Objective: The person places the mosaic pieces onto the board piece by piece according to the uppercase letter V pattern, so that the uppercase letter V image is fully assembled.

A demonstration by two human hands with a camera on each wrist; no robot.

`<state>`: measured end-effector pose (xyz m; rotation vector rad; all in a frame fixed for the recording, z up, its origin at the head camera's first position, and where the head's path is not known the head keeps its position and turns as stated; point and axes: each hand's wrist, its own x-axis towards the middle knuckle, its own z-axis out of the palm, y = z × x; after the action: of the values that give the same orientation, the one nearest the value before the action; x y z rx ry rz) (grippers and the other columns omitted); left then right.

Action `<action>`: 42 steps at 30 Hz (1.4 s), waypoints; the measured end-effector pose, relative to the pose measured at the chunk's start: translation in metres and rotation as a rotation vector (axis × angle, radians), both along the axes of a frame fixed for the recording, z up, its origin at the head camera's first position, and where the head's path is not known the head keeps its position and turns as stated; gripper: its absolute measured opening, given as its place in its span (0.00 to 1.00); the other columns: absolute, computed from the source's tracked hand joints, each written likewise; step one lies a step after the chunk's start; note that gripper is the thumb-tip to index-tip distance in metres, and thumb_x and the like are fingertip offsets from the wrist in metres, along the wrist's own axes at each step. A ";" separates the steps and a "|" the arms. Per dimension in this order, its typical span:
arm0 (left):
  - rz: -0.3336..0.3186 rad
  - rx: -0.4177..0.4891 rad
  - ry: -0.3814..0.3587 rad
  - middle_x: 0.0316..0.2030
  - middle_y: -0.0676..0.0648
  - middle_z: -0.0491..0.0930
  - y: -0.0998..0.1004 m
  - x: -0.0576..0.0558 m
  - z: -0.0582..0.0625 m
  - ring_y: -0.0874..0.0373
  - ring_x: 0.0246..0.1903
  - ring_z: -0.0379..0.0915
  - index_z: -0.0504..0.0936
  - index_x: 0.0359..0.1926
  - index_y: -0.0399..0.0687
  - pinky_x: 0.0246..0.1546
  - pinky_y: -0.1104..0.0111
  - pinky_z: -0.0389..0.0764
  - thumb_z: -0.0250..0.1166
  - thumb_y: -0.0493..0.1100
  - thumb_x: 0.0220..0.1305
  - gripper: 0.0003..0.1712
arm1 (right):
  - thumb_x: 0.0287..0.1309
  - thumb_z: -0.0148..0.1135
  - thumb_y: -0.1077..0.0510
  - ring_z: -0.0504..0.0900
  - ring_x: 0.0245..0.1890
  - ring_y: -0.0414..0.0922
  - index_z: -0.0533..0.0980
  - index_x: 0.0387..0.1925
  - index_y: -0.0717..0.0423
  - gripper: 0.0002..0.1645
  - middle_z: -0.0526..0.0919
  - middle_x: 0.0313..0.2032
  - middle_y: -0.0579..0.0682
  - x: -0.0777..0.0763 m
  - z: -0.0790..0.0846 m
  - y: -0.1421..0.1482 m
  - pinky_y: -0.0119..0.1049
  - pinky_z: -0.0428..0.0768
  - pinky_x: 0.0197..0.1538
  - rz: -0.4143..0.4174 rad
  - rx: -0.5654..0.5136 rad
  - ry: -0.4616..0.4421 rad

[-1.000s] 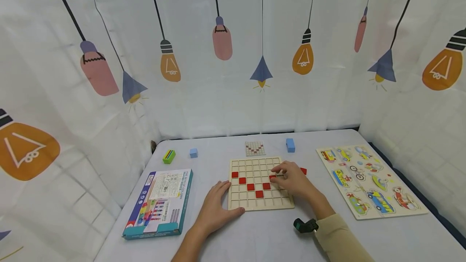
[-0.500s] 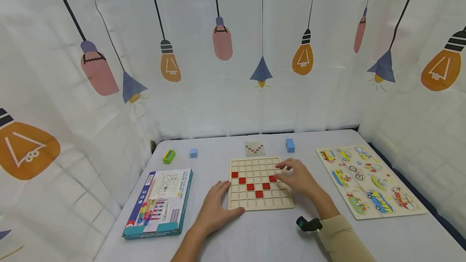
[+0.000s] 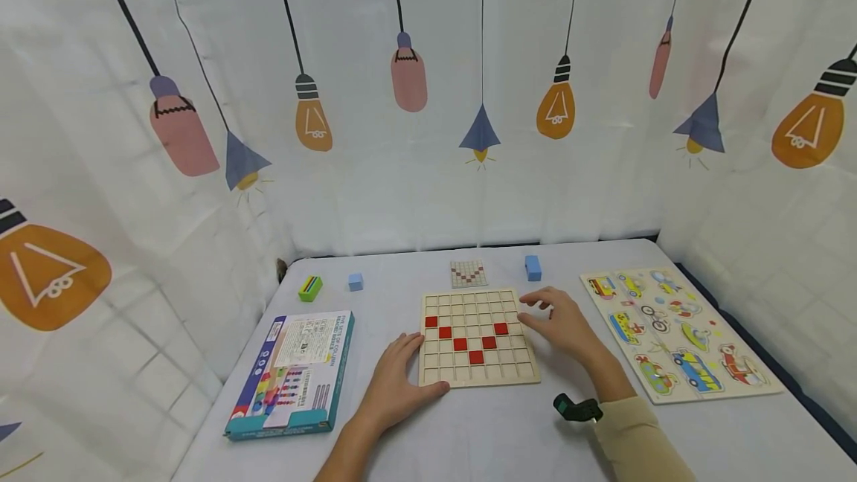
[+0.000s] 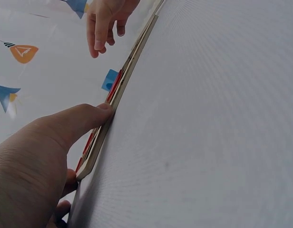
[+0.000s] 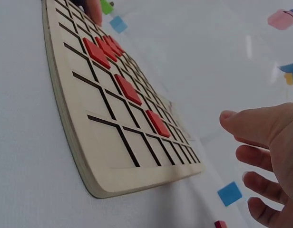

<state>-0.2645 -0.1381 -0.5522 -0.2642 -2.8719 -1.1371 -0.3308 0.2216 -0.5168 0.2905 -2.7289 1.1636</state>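
A square wooden grid board (image 3: 495,381) lies at the table's middle, several red square tiles (image 3: 476,357) set in its cells in a lopsided V. My left hand (image 3: 393,381) rests at its near left corner, fingers along the left edge and thumb (image 4: 84,116) on the near edge. Just off the board's right edge hovers my right hand (image 3: 559,322), fingers loosely bent, holding nothing. In the right wrist view, a loose red piece (image 5: 220,223) shows below that hand; the head view hides it behind the hand.
Behind the board lies a small pattern card (image 3: 468,274). Blue blocks (image 3: 533,268) and a green striped block (image 3: 311,288) stand near the back. A boxed set (image 3: 294,370) lies left, a vehicle picture board (image 3: 683,333) right. A dark wrist device (image 3: 577,409) sits by the right sleeve.
My right hand has let go of a red tile in the right part of the board and moved right, off the grid. The left hand has stayed in place.
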 end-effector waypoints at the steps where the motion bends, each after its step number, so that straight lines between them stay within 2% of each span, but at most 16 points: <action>1: 0.000 0.000 0.001 0.81 0.50 0.72 0.000 0.000 0.000 0.41 0.87 0.56 0.74 0.81 0.53 0.83 0.34 0.64 0.81 0.77 0.50 0.63 | 0.71 0.77 0.47 0.80 0.58 0.52 0.86 0.63 0.48 0.23 0.88 0.59 0.49 0.000 0.000 0.003 0.46 0.82 0.58 -0.009 -0.005 0.000; 10: -0.005 -0.001 0.000 0.82 0.50 0.72 0.000 0.000 -0.001 0.42 0.87 0.55 0.74 0.81 0.52 0.83 0.34 0.64 0.81 0.77 0.50 0.64 | 0.71 0.76 0.47 0.80 0.61 0.56 0.85 0.64 0.50 0.25 0.86 0.61 0.54 -0.003 -0.008 0.031 0.45 0.81 0.57 -0.094 0.009 -0.023; 19: -0.004 0.009 0.005 0.82 0.49 0.72 0.000 0.002 0.000 0.41 0.87 0.55 0.74 0.81 0.51 0.84 0.34 0.63 0.82 0.76 0.51 0.63 | 0.71 0.75 0.50 0.76 0.66 0.62 0.84 0.66 0.54 0.27 0.82 0.67 0.60 -0.001 -0.013 0.048 0.60 0.82 0.65 -0.144 0.018 -0.104; 28: -0.002 0.015 0.000 0.82 0.49 0.72 0.001 0.003 0.002 0.41 0.88 0.55 0.74 0.81 0.50 0.84 0.34 0.62 0.82 0.75 0.51 0.63 | 0.72 0.74 0.48 0.76 0.66 0.64 0.83 0.67 0.54 0.27 0.79 0.69 0.63 -0.003 -0.022 0.055 0.63 0.82 0.67 -0.137 0.036 -0.167; 32: -0.004 0.018 -0.002 0.82 0.49 0.72 0.000 0.003 0.002 0.41 0.87 0.55 0.73 0.81 0.50 0.84 0.34 0.62 0.83 0.75 0.51 0.63 | 0.71 0.74 0.48 0.76 0.65 0.62 0.84 0.66 0.53 0.27 0.79 0.68 0.62 -0.005 -0.026 0.055 0.61 0.82 0.66 -0.136 0.039 -0.154; 39: -0.007 0.016 0.006 0.82 0.48 0.72 0.000 0.002 0.001 0.40 0.87 0.55 0.74 0.81 0.50 0.84 0.34 0.62 0.82 0.75 0.51 0.63 | 0.72 0.74 0.49 0.76 0.59 0.57 0.85 0.65 0.53 0.25 0.80 0.65 0.60 -0.008 -0.033 0.055 0.48 0.80 0.58 -0.136 0.045 -0.130; 42: -0.007 0.013 0.009 0.82 0.49 0.72 0.000 0.002 0.001 0.41 0.87 0.55 0.74 0.81 0.50 0.84 0.34 0.62 0.82 0.75 0.51 0.63 | 0.72 0.74 0.50 0.76 0.58 0.56 0.86 0.64 0.53 0.23 0.80 0.63 0.60 -0.008 -0.033 0.054 0.46 0.79 0.57 -0.140 0.046 -0.126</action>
<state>-0.2625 -0.1384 -0.5517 -0.2788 -2.8571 -1.1514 -0.3389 0.2754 -0.5497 0.0313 -2.8339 1.1183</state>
